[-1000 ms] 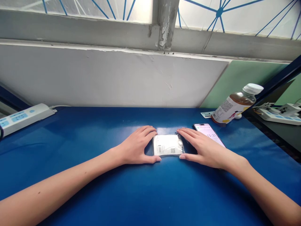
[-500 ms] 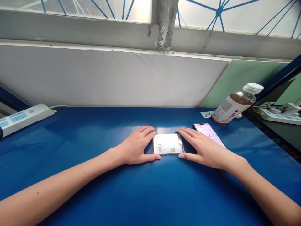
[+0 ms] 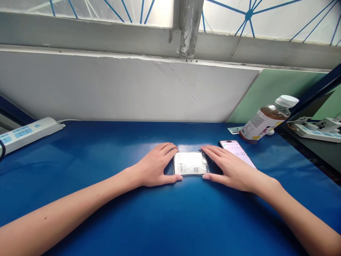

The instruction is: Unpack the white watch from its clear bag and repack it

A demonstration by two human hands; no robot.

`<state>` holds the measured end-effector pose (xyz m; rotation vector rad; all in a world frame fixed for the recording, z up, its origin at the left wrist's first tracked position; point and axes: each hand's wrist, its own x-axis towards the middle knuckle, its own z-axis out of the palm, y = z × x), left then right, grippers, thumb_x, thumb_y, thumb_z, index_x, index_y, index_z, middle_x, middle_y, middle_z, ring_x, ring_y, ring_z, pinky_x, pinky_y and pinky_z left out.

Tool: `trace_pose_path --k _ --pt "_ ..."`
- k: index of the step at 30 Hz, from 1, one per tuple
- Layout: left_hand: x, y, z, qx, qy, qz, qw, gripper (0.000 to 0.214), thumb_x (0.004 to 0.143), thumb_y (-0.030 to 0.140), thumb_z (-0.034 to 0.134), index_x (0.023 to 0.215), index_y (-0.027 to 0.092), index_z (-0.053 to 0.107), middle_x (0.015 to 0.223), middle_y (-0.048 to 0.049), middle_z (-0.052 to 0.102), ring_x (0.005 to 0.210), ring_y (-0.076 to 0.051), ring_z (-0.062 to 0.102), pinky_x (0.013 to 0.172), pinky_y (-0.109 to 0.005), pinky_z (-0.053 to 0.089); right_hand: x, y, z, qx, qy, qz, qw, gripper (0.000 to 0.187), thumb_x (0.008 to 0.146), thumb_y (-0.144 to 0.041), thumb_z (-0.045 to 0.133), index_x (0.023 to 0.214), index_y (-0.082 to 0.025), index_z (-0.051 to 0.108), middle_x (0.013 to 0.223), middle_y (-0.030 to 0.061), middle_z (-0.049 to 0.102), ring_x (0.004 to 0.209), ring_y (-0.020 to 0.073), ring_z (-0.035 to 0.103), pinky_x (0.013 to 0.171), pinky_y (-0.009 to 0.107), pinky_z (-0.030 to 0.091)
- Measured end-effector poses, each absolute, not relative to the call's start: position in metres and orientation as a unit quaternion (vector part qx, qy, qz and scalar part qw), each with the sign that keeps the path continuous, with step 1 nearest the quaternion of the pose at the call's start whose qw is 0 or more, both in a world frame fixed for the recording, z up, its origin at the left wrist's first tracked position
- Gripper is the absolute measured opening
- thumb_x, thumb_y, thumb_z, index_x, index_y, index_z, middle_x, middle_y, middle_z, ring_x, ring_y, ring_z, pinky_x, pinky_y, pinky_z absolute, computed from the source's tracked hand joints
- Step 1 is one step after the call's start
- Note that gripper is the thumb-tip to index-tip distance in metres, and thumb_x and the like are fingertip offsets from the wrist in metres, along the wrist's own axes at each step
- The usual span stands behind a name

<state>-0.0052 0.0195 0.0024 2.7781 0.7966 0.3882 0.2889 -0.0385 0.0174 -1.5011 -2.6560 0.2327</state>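
Note:
A small flat white packet (image 3: 189,163) in clear plastic lies on the blue table, with printed barcode and square code on its top face. My left hand (image 3: 160,165) is at its left end, fingers at the far corner and thumb at the near corner. At the right end, my right hand (image 3: 229,167) spans the packet the same way, thumb in front and fingers behind. Both hands rest low on the table and hold the packet between them. A round shiny spot shows near its right end.
A phone (image 3: 236,151) showing 13:32 lies just behind my right hand. Farther right, a drink bottle (image 3: 266,121) with a white cap stands by a small card (image 3: 234,130). Power strips lie left (image 3: 29,133) and right (image 3: 319,131). A wall (image 3: 133,89) rises behind the blue table (image 3: 149,220).

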Motion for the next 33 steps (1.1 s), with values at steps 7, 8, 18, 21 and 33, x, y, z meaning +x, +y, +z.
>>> trace_pose_path --k 7,8,18,21,33 --pt "-0.0052 0.0191 0.0022 0.945 0.275 0.134 0.120 0.072 0.084 0.063 0.063 0.135 0.013 0.050 0.140 -0.0193 0.053 0.132 -0.037 0.046 0.111 -0.052 0.038 0.2874 -0.0386 0.0170 -0.487 -0.869 0.069 0.046 0.082 0.092 -0.066 0.047 0.150 -0.011 0.036 0.152 0.0205 0.046 0.137 0.0365 0.046 0.110 0.055 0.043" --pt "-0.0051 0.0192 0.0022 0.944 0.274 0.135 0.121 0.072 0.084 0.062 0.063 0.135 0.014 0.050 0.140 -0.0191 0.053 0.132 -0.037 0.046 0.111 -0.052 0.038 0.2872 -0.0386 0.0169 -0.487 -0.869 0.068 0.046 0.082 0.092 -0.066 0.047 0.150 -0.010 0.036 0.152 0.0206 0.046 0.137 0.0366 0.046 0.110 0.055 0.043" --pt "-0.0047 0.0197 0.0036 0.945 0.270 0.140 0.121 0.070 0.085 0.061 0.063 0.135 0.013 0.051 0.138 -0.0184 0.055 0.130 -0.037 0.047 0.110 -0.051 0.038 0.2874 -0.0387 0.0164 -0.488 -0.870 0.064 0.040 0.083 0.092 -0.067 0.045 0.151 -0.010 0.035 0.152 0.0200 0.045 0.137 0.0366 0.045 0.110 0.055 0.043" --pt "-0.0047 0.0195 0.0037 0.944 0.271 0.142 0.125 0.069 0.085 0.061 0.063 0.135 0.015 0.051 0.137 -0.0181 0.055 0.130 -0.037 0.047 0.109 -0.052 0.039 0.2868 -0.0390 0.0173 -0.488 -0.869 0.068 0.041 0.083 0.091 -0.067 0.046 0.151 -0.010 0.036 0.153 0.0200 0.045 0.137 0.0365 0.046 0.110 0.056 0.043" --pt "-0.0058 0.0199 0.0022 0.946 0.269 0.137 0.114 0.070 0.085 0.063 0.062 0.135 0.014 0.050 0.138 -0.0177 0.054 0.131 -0.036 0.047 0.110 -0.050 0.038 0.2863 -0.0388 0.0181 -0.491 -0.868 0.068 0.029 0.085 0.092 -0.069 0.044 0.150 -0.008 0.035 0.153 0.0204 0.044 0.138 0.0358 0.044 0.111 0.054 0.042"
